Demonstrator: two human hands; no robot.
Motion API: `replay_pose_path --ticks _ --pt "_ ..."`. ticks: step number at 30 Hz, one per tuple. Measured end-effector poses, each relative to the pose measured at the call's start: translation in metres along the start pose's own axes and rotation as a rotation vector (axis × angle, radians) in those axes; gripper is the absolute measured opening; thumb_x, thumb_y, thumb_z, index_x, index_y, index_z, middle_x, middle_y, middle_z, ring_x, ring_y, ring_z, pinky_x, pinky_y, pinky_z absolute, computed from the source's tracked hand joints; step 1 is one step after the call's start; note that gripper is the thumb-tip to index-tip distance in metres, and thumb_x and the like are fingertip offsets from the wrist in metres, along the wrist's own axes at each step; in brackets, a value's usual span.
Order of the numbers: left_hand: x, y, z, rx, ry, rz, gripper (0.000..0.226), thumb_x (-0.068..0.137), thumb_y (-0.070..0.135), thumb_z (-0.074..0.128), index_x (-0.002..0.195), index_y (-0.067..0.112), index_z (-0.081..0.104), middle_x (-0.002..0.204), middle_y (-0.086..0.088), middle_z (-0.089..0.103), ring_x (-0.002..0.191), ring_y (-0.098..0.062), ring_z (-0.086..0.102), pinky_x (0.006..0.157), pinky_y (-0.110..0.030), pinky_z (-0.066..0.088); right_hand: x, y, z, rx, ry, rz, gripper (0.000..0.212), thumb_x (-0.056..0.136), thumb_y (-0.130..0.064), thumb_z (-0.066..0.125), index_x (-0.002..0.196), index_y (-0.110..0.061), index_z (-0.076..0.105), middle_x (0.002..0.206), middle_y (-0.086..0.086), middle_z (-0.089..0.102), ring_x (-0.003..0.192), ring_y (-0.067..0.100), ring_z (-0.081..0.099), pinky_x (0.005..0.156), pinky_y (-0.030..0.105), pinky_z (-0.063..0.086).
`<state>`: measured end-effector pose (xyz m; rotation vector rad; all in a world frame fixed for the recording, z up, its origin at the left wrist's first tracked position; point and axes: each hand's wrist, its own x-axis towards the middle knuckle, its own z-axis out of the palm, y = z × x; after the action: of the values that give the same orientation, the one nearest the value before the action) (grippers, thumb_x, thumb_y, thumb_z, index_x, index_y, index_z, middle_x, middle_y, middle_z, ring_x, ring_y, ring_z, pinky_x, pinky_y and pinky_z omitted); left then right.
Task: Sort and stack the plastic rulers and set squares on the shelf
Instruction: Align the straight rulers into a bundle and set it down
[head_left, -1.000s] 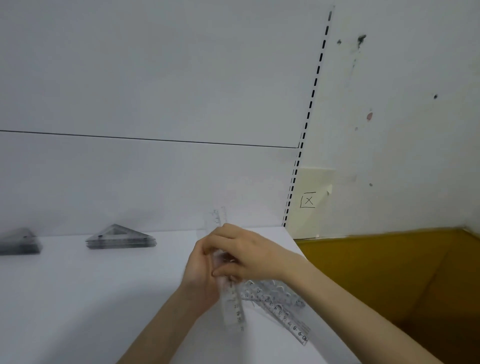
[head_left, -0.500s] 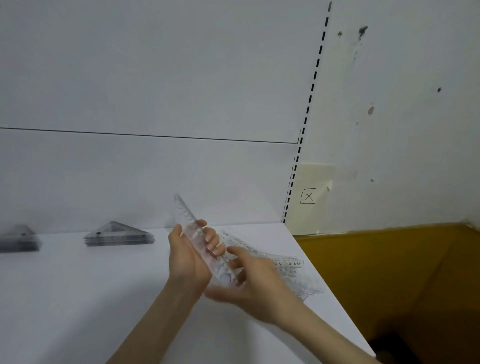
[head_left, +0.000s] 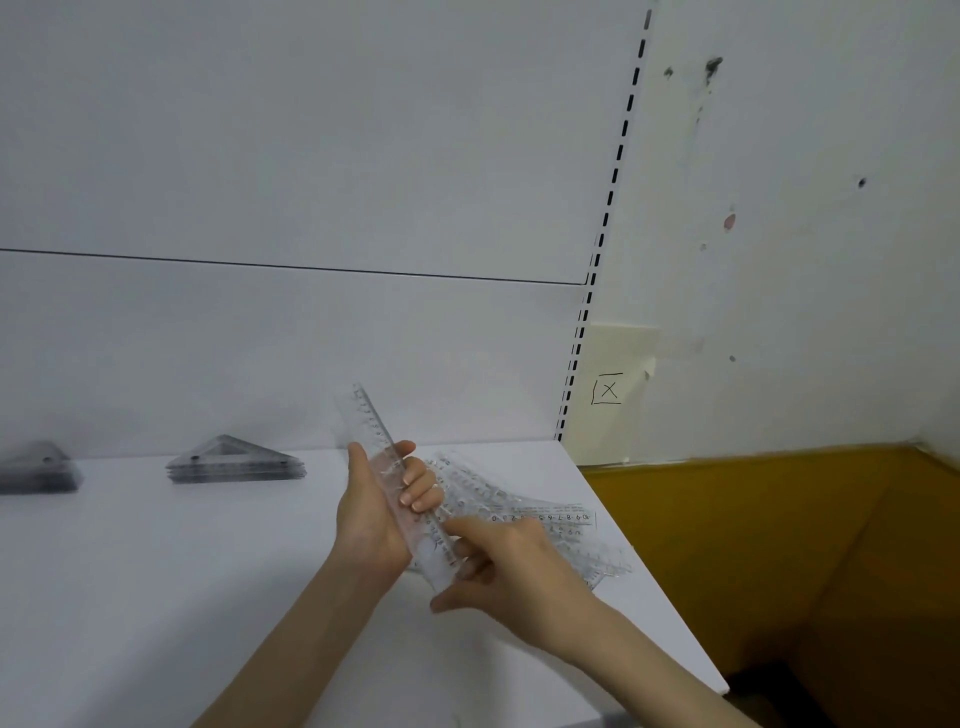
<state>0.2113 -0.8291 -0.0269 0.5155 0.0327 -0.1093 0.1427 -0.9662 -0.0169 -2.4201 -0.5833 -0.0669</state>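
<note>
Rulers (head_left: 395, 478) — clear, black-marked — gripped by left hand (head_left: 371, 519), tilted upward.

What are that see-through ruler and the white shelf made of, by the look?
The ruler: clear glossy plastic, it seems; the left hand holding it shows through, and black marks are printed on. The shelf: smooth matt white, perhaps painted metal or laminate.

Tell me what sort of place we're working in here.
Probably a shop or stockroom display bay: a white shelf backed by panels, a slotted upright for shelf brackets, and set squares stacked in neat piles like stock.
</note>
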Motion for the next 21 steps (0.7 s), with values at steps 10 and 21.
replay_pose_path --ticks 10,21 --pt "-0.002 -0.009 0.0 0.103 0.026 -0.039 0.054 0.1 0.052 0.024 0.078 0.008 0.047 0.045 0.002 0.027 0.032 -0.007 0.022 0.035 -0.016 0.02 -0.005 0.028 -0.02 0.058 0.16 0.03 0.049 0.066 -0.061 0.073 0.102 -0.028 0.071 0.082 -0.015 0.069 0.077 0.001 0.063 0.07 0.021 0.048" --pt "0.003 0.005 -0.014 0.109 0.013 -0.011 0.038 0.092 0.034 0.027 0.083 0.007 0.052 0.054 -0.002 0.038 0.04 -0.013 0.032 0.042 -0.019 0.03 -0.01 0.068 -0.026 -0.206 0.127 0.303 0.041 0.071 -0.056 0.075 0.097 -0.024 0.07 0.092 -0.012 0.063 0.086 0.006 0.057 0.074 0.026 0.05"
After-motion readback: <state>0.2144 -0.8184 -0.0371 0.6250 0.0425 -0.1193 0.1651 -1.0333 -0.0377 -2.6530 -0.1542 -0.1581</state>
